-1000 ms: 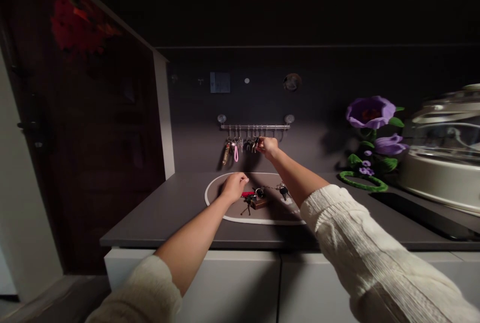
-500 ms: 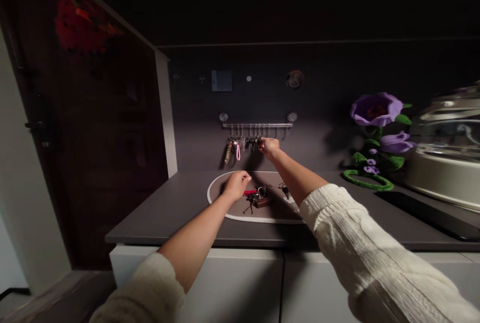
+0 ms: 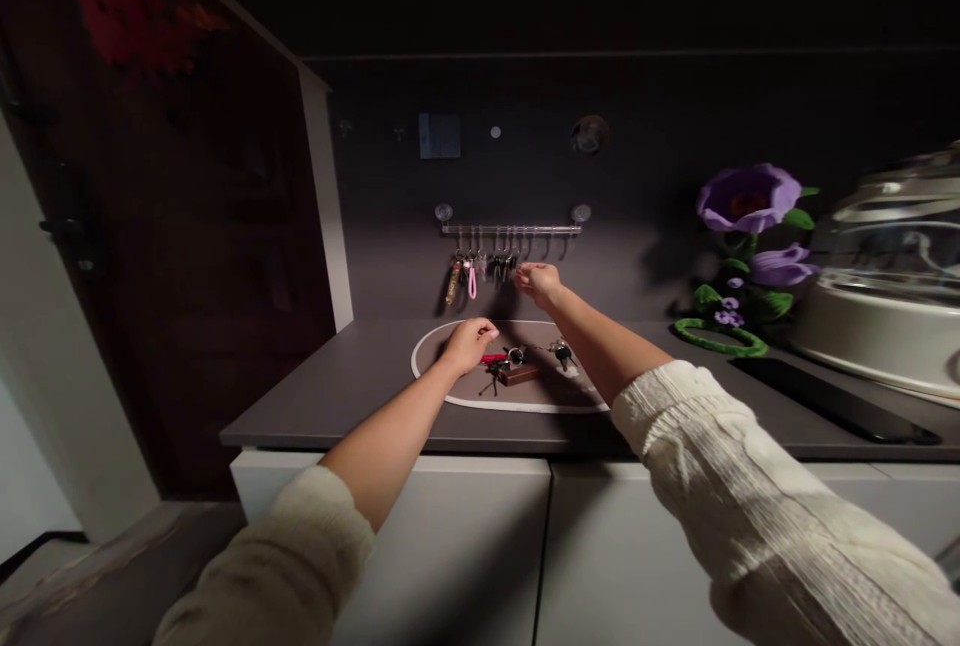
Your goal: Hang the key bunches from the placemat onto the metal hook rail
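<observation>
A clear hook rail [image 3: 511, 229] is fixed to the dark wall. From its left and middle hooks hang a brown-gold key fob [image 3: 453, 282], a pink loop [image 3: 472, 280] and several keys [image 3: 501, 267]. Just right of those keys is my right hand [image 3: 538, 282], fingers bent together; nothing shows clearly in it. My left hand [image 3: 470, 344] hovers over the left part of an oval mat [image 3: 465, 396], its fingers curled, contents too small to tell. Beside it on the mat lie a red item [image 3: 493, 359], a brown block [image 3: 519, 375] and a bunch of keys [image 3: 562, 354].
Purple artificial flowers [image 3: 750, 198] with a green ring base stand at the right. A black flat object [image 3: 832, 398] lies before a white appliance with a clear dome [image 3: 885, 326]. The counter's front edge [image 3: 450, 446] runs below; a dark door [image 3: 247, 256] is left.
My right hand has come away from the hanging keys, slightly down relative to the rail. My left hand stays near the same place over the mat. The view has tilted a little.
</observation>
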The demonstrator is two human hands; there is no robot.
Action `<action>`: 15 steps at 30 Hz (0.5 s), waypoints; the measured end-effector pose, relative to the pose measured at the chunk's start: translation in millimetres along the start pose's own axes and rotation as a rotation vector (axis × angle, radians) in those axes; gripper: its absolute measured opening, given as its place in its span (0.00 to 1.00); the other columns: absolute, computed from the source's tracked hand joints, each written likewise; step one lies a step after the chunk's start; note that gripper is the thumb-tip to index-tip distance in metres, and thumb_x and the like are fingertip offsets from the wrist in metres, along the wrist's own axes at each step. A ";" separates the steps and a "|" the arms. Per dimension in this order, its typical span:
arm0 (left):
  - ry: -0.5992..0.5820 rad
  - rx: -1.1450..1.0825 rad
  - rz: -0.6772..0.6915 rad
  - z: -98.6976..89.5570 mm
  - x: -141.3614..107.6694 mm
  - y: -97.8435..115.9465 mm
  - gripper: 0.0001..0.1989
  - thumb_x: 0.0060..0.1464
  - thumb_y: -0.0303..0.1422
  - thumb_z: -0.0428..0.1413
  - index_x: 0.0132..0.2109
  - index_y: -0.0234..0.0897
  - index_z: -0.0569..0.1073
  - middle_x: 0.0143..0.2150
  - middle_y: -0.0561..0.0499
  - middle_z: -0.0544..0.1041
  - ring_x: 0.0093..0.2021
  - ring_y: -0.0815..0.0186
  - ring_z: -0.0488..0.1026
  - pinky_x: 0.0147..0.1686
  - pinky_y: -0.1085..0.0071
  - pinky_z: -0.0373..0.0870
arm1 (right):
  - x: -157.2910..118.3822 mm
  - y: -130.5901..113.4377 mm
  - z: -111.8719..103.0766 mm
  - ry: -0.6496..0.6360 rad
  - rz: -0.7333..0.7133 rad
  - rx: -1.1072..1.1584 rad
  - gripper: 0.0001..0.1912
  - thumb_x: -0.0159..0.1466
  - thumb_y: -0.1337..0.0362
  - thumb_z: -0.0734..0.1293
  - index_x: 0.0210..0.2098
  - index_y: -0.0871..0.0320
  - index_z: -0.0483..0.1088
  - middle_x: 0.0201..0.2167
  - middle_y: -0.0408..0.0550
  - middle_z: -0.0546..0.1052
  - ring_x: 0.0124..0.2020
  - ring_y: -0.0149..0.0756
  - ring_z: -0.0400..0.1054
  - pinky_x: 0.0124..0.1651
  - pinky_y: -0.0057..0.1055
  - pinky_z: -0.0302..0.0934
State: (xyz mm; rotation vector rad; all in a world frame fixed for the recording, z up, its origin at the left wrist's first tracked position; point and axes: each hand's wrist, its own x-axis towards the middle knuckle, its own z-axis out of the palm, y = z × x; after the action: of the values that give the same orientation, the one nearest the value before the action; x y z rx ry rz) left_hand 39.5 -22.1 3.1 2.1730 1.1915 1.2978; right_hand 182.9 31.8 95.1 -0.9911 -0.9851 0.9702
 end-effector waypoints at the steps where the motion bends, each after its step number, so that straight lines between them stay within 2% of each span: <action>1: -0.002 0.000 0.009 -0.2 -0.4 0.2 0.07 0.49 0.29 0.49 0.30 0.32 0.72 0.24 0.53 0.71 0.26 0.71 0.65 0.29 0.75 0.60 | -2.0 0.7 -1.5 -0.009 0.005 -0.007 0.08 0.54 0.78 0.59 0.22 0.61 0.61 0.13 0.38 0.62 0.14 0.21 0.58 0.23 0.21 0.59; 7: -0.016 -0.006 0.042 -1.8 -3.3 3.6 0.07 0.49 0.29 0.50 0.30 0.32 0.72 0.26 0.52 0.71 0.27 0.71 0.65 0.30 0.75 0.60 | -12.1 6.0 -10.5 -0.058 0.023 -0.006 0.06 0.54 0.77 0.60 0.24 0.61 0.62 0.16 0.40 0.66 0.16 0.21 0.59 0.25 0.23 0.59; 15: -0.023 -0.087 -0.009 -6.5 -8.0 10.0 0.06 0.48 0.29 0.51 0.30 0.31 0.71 0.24 0.53 0.71 0.26 0.72 0.65 0.30 0.75 0.61 | -31.2 11.3 -19.3 -0.156 0.060 0.005 0.03 0.55 0.73 0.62 0.27 0.61 0.63 0.23 0.44 0.71 0.22 0.24 0.65 0.31 0.25 0.62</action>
State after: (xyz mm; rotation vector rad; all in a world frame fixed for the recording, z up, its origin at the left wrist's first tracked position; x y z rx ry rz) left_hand 37.0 -35.2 8.6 2.1133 1.1134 1.2932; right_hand 191.3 1.1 73.6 -0.9558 -1.0864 1.1124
